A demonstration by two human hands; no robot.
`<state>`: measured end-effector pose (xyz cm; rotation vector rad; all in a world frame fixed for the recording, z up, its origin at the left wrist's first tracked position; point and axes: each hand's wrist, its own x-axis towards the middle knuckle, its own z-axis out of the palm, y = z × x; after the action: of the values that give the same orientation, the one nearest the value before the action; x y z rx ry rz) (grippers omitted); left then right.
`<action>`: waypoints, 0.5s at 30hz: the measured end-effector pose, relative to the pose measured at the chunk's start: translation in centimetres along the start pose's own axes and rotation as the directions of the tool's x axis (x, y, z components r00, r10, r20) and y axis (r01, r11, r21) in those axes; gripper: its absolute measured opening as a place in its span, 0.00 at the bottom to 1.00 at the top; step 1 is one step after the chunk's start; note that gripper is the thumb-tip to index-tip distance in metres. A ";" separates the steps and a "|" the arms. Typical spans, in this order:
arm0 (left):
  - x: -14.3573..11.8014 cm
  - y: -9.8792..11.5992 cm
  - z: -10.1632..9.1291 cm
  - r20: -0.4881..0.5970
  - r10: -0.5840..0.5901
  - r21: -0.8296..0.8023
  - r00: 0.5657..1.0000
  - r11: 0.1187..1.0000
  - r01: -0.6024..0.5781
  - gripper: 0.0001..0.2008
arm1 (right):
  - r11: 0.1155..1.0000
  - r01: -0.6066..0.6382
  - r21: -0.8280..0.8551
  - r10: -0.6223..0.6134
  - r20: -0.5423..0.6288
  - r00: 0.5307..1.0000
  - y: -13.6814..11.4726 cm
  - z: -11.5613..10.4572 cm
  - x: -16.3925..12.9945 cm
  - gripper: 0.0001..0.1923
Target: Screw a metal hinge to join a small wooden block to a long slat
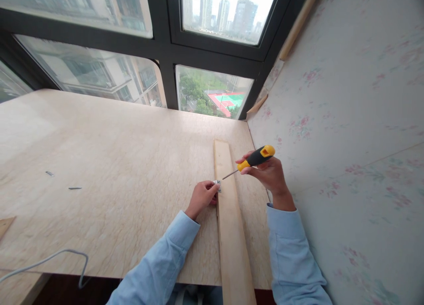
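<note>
A long wooden board (232, 234) lies on the marble-patterned windowsill, its near end reaching past the front edge. At the board's left edge my left hand (204, 194) pinches a small metal bracket (219, 182) with holes, pressing it against the wood. My right hand (270, 175) is closed around a yellow-and-black screwdriver (255, 157), held tilted over the board. The screwdriver's tip points down-left and ends just right of the bracket, seemingly apart from it. Some of my left fingers are hidden beside the board.
On the sill's (132, 163) left part lie two small metal pieces, one a flat strip (49, 174) and one thinner (74, 188). A grey cable (66, 251) curls over the front edge. Floral wallpaper (347, 141) bounds the right, dark window frames (162, 44) the back.
</note>
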<state>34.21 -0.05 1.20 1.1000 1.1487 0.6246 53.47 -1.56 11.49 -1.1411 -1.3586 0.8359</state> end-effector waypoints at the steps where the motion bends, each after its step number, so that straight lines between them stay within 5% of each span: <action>1: 0.0 0.0 0.0 -0.001 0.001 0.000 1.000 1.000 -0.001 0.12 | 1.000 -0.006 -0.004 0.006 0.012 1.000 0.1 0.1 0.0 0.22; 15: -0.1 0.3 0.0 0.001 -0.002 0.004 1.000 1.000 0.002 0.09 | 0.994 -0.100 0.049 0.094 0.114 0.989 0.8 0.7 0.4 0.23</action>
<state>34.22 -0.06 1.50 1.1024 1.1510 0.6203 52.93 -0.86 10.73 -1.1392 -1.3711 1.0139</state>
